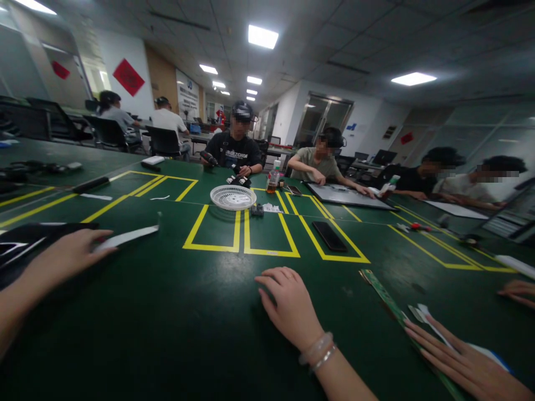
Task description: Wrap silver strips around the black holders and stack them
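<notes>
At the left, my left hand point(67, 253) reaches in over a black item with white edges point(25, 242). Its fingers pinch one end of a white strip point(134, 236), whose other end points right and slightly up. My right hand point(288, 306), with two bracelets at the wrist, is palm down over the green table point(200, 328). Its fingers are loosely bent, the thumb apart from them, and nothing shows between them. Ahead of it are yellow tape outlines point(271, 253) and a dark phone point(329, 236).
At the right, another person's hand point(463, 356) lies beside a long green board point(387, 298). Farther back are a round white grille point(233, 197), a bottle point(273, 179) and a large flat panel point(351, 196). Several people sit across the table and beyond.
</notes>
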A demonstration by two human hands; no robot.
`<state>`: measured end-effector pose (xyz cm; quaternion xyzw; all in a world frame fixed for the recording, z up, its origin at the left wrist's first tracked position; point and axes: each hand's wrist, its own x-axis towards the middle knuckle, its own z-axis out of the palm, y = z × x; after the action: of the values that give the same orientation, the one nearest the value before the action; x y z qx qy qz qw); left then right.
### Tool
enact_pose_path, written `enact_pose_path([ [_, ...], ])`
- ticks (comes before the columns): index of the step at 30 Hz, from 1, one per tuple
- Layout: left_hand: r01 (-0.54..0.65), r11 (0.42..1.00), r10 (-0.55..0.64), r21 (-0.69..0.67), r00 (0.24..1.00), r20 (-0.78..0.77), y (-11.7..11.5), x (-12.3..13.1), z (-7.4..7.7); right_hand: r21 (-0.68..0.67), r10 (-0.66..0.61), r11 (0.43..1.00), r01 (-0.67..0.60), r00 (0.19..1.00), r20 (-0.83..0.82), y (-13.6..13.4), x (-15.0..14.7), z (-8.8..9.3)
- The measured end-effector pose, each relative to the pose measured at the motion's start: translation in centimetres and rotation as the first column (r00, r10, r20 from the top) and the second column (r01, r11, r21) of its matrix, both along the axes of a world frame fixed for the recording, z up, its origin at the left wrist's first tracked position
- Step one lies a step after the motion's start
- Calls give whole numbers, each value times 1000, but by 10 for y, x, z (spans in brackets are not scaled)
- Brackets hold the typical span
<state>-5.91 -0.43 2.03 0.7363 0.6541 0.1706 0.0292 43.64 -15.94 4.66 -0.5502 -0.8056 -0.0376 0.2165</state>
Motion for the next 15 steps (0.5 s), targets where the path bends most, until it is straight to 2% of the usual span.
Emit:
enact_pose_path([
  [2,248,968,-244,-39,966,89,-17,58,11,-4,97,995,-97,995,-11,-3,-4,1],
  [3,387,921,-378,-48,915,143,-28,86,14,-20,140,990,-140,990,-17,-5,-6,2],
  [5,625,779,-600,-51,766,232,-53,133,15,-79,203,975,-205,979,-32,-9,-12,2],
  [7,750,658,-704,-65,644,299,-76,165,15,-156,244,956,-248,969,-44,-12,-17,2],
  [8,780,622,-727,-67,606,322,-85,174,15,-192,257,946,-262,965,-48,-13,-19,2],
  [10,797,601,-735,-57,580,351,-98,183,16,-243,264,931,-272,962,-66,-14,-21,2],
  [12,786,616,-724,-50,590,357,-100,182,18,-259,244,929,-263,964,-106,-15,-22,2],
  [15,752,655,-703,-73,641,308,-87,168,17,-249,207,935,-251,960,-189,-12,-18,0],
])
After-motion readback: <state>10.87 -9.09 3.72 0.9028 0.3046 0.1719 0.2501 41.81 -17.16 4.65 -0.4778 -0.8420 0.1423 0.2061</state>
